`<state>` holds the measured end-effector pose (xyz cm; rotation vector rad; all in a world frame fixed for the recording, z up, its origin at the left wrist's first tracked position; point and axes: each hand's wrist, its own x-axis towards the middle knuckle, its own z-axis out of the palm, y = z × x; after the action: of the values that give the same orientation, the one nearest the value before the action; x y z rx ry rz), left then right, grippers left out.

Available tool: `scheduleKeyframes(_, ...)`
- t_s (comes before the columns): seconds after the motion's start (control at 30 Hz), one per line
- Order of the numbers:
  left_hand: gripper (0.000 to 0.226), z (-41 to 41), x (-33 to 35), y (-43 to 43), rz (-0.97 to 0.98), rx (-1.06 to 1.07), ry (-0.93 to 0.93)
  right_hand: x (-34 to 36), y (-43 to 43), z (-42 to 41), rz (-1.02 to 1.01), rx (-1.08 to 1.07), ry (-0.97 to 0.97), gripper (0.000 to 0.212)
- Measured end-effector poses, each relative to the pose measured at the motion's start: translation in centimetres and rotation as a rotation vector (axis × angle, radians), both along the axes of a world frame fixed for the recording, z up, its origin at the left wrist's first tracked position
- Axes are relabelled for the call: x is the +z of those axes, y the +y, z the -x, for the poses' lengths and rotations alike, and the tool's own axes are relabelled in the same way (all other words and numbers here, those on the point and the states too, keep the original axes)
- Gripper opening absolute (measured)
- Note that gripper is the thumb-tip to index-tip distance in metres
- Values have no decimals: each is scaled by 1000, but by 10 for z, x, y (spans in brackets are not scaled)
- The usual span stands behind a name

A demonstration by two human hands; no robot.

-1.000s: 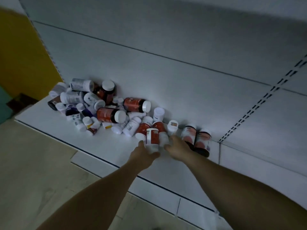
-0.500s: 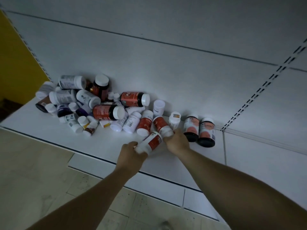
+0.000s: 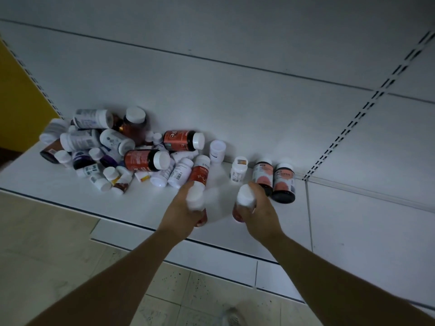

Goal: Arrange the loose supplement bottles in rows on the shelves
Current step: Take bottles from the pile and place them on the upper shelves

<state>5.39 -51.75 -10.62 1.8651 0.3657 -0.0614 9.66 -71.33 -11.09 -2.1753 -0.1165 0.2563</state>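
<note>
1. The left hand [image 3: 182, 216] curls round a red-labelled white-capped plastic bottle [image 3: 195, 199], cap towards the camera, above the front of the white metal shelf [image 3: 70, 196].
2. The right hand [image 3: 259, 215] grips a matching red-labelled bottle [image 3: 246, 196] the same way, roughly upright.
3. Two standing dark bottles with salmon labels [image 3: 283, 182] lie just beyond the right hand, which is the nearer; the row probably continues beside them.
4. The heap of loose bottles [image 3: 113, 147] lies to the left. One lying red bottle [image 3: 179, 140] seems to read "Fe"; other print is too small to read.
</note>
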Motion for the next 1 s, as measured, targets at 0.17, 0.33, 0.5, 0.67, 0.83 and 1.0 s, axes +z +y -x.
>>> scheduleKeyframes(0.17, 55, 39, 53, 13, 516, 271, 31, 71, 11, 42, -436, -273, 193, 60)
scheduleKeyframes(0.33, 57, 104, 138, 31, 1044, 89, -97, 154, 35, 112, -1005, -393, 362, 22)
scheduleKeyframes(0.5, 40, 154, 216, 36, 1091, 90, 1, 231, 55, 170, -1294, -380, 592, 33)
scheduleKeyframes(0.67, 42, 191, 282, 29, 1081, 27, -124, 287, 58, 212, -1373, -203, 561, 48)
scheduleKeyframes(0.83, 62, 212, 329, 14, 1073, -67, -218, 328, 43, 226, -1290, -30, 332, 50)
scheduleKeyframes(1.0, 50, 220, 365, -8, 1054, -79, -325, 365, 17, 223, -1246, 34, 232, 56)
